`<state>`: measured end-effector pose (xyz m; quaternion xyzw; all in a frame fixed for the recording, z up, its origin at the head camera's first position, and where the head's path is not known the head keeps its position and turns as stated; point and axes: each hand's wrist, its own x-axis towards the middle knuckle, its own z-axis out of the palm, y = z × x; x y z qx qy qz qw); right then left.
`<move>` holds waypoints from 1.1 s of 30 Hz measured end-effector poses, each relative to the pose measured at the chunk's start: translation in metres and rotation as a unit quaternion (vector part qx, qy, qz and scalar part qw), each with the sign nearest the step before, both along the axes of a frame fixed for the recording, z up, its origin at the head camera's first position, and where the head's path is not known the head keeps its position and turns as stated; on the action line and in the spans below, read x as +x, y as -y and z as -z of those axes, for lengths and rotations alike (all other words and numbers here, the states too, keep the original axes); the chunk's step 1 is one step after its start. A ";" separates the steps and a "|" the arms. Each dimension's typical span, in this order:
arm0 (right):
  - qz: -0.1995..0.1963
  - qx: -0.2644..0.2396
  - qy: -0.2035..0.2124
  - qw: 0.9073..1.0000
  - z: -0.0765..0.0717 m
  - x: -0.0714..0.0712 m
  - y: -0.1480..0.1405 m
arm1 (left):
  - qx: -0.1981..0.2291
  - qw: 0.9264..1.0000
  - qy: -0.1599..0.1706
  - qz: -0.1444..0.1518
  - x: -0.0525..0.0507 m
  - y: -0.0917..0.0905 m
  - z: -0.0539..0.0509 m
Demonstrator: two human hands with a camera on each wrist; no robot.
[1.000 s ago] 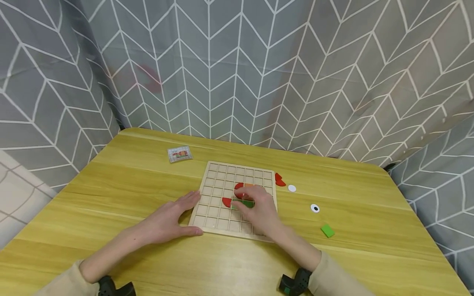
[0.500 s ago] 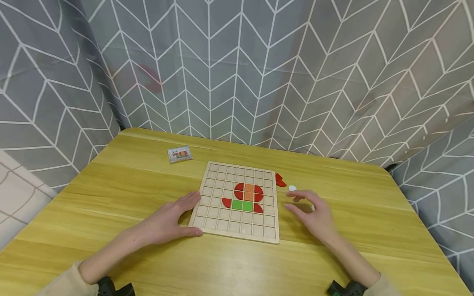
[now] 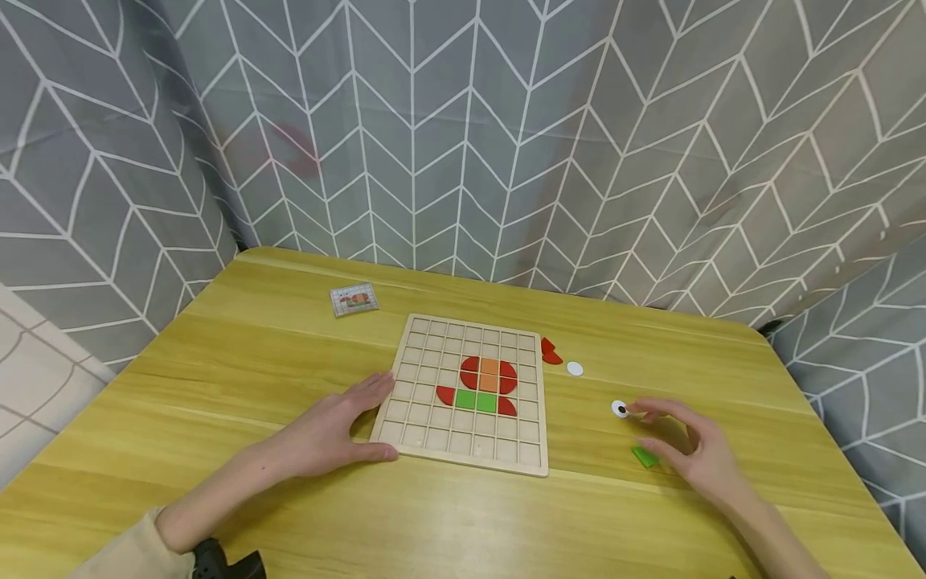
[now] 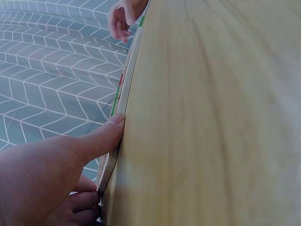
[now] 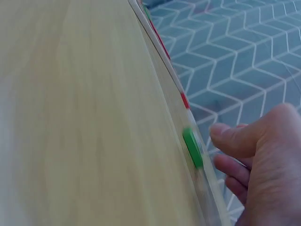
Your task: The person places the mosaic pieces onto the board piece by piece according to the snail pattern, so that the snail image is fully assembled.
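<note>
Gridded pale wooden board [image 3: 437, 439] on a yellow wood-grain table [image 3: 304, 531] before a grey, white-lined curtain [image 3: 463, 161].
Left hand [image 3: 331, 432], spread, touches the board's edges; right hand [image 3: 711, 458], fingers parted, is beside a black-dotted white disc [image 3: 617, 408].

Right hand [image 5: 273, 165] near a green piece [image 5: 192, 147] on the wood-grain tabletop [image 5: 94, 117].

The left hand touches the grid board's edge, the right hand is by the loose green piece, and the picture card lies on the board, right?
Not quite: the picture card lies on the table, off the grid board, as the head view shows. The left hand does touch the board's edge, and the right hand is by the loose green piece.
</note>
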<state>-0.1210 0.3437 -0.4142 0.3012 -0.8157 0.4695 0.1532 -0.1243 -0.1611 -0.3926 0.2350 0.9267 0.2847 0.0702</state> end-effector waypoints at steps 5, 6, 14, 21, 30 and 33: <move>-0.034 0.034 -0.010 0.999 -0.002 0.003 -0.010 | 0.002 1.000 -0.001 0.002 0.000 0.000 -0.001; -0.032 0.044 -0.011 0.998 -0.002 0.003 -0.011 | 0.002 1.000 0.000 0.001 0.000 0.000 -0.001; -0.007 0.053 0.019 0.998 -0.001 0.004 -0.010 | 0.002 1.000 0.001 0.001 0.000 -0.001 -0.002; -0.052 0.067 -0.013 0.996 -0.002 0.002 -0.013 | -0.002 1.000 0.002 0.000 0.000 -0.001 0.000; 0.025 0.088 0.068 0.994 -0.005 0.007 -0.009 | -0.004 1.000 0.006 -0.001 -0.001 0.000 -0.003; 0.031 0.087 0.063 0.994 -0.004 0.006 -0.009 | -0.003 1.000 0.006 -0.001 0.000 0.000 -0.003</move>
